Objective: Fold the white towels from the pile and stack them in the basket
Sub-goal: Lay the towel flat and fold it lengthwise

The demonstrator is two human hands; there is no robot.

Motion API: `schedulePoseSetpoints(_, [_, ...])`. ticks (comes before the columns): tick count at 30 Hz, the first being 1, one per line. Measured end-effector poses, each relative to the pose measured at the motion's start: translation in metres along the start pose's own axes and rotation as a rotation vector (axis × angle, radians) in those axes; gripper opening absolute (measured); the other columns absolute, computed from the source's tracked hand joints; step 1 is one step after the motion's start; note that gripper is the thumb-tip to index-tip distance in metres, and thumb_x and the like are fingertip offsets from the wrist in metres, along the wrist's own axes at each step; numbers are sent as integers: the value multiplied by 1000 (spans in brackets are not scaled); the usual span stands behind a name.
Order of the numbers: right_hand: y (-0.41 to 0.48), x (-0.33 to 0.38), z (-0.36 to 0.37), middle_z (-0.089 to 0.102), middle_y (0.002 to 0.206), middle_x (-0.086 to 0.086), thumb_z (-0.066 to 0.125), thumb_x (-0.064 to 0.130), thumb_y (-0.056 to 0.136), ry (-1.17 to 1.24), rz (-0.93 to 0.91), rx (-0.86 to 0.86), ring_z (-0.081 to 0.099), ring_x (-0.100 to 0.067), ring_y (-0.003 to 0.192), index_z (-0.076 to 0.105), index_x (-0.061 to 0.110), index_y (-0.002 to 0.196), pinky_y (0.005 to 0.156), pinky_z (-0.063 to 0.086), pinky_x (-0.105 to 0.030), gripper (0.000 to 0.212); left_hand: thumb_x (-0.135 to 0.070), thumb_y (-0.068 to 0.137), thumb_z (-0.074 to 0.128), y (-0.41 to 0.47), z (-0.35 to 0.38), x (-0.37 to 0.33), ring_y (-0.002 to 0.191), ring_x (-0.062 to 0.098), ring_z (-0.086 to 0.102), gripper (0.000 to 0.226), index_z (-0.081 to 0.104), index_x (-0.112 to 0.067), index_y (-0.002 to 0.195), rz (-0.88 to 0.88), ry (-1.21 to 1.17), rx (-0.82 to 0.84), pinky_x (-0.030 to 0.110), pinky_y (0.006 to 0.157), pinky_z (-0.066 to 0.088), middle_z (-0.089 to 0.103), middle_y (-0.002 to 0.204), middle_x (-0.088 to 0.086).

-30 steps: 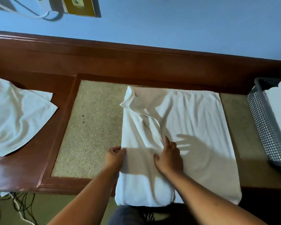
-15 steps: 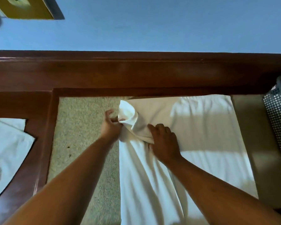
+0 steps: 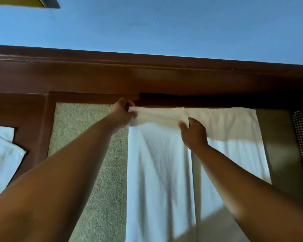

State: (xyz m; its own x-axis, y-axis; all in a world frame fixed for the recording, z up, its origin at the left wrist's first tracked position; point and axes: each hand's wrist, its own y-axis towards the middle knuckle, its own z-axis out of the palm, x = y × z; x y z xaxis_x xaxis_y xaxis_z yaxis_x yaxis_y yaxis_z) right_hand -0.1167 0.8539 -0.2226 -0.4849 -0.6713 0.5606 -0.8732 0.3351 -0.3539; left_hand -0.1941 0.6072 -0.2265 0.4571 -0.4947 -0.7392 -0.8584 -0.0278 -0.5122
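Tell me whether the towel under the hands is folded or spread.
Partly folded. The towel has its left side doubled over, the layer's edge running down the middle; left hand and right hand pinch its far corners.

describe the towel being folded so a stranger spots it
Find the brown wooden table below the blue wall, then its beige inset panel. The towel lies spread on it. Unlike the pile at far left, the left hand and right hand pinch its far edge.
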Motion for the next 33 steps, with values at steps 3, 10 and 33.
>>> schedulePoseSetpoints(3, [17, 6, 1, 66, 91, -8, 56, 41, 100, -7, 156, 61, 61, -30, 89, 66, 9, 95, 75, 40, -28, 34, -17, 92, 70, -9, 19, 3, 92, 22, 59, 21, 54, -20, 105, -49, -92, -138, 35, 73, 50, 62, 103, 1])
schedulePoseSetpoints(10, [7, 9, -5, 60, 97, -10, 60, 43, 97, 15, 167, 33, 58, -29, 94, 58, 15, 101, 77, 44, -30, 28, -30, 94, 70, -60, 29, 18, 95, 15, 57, 56, 42, -12, 138, -24, -185, -284, 29, 81, 43, 59, 106, -4])
schedulePoseSetpoints(33, [-280, -169, -24, 66, 105, -1, 63, 33, 89, -86, 95, 402, 63, -24, 99, 59, 16, 108, 81, 47, -30, 25, -26, 92, 69, -383, 119, 158, 106, 33, 62, 31, 56, -12, 115, -257, 38, -201, 43, 89, 50, 63, 108, 8])
